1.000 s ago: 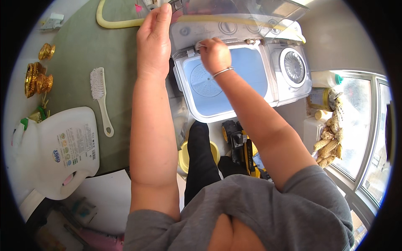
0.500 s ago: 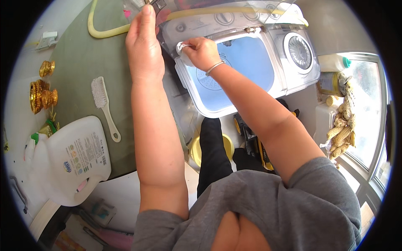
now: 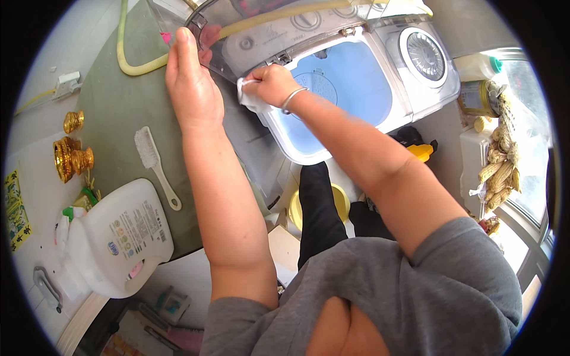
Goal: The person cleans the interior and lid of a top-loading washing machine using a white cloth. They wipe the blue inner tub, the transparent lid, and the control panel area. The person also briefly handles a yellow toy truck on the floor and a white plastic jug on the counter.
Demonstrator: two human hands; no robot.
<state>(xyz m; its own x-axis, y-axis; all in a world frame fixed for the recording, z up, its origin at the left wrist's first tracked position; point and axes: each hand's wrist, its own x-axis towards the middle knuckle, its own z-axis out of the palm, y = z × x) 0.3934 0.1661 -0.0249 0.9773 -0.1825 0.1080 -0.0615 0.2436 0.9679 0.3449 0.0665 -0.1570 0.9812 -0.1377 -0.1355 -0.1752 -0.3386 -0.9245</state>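
My left hand rests flat on the raised see-through lid of a white twin-tub washing machine, holding it up. A small white cloth is gripped by my right hand, which presses it against the machine's near rim beside the lid hinge. A metal bangle sits on that wrist. The wash tub below is pale blue inside. The spinner cover lies at the right end.
A green mat to the left carries a white scrubbing brush and a yellowish hose. A big white detergent jug lies nearer me. Gold ornaments stand at the left; corn cobs lie right by a window.
The view has drawn closer to the machine. My right hand with the cloth has slid left along the rim toward the lid hinge. My left hand stays on the lid.
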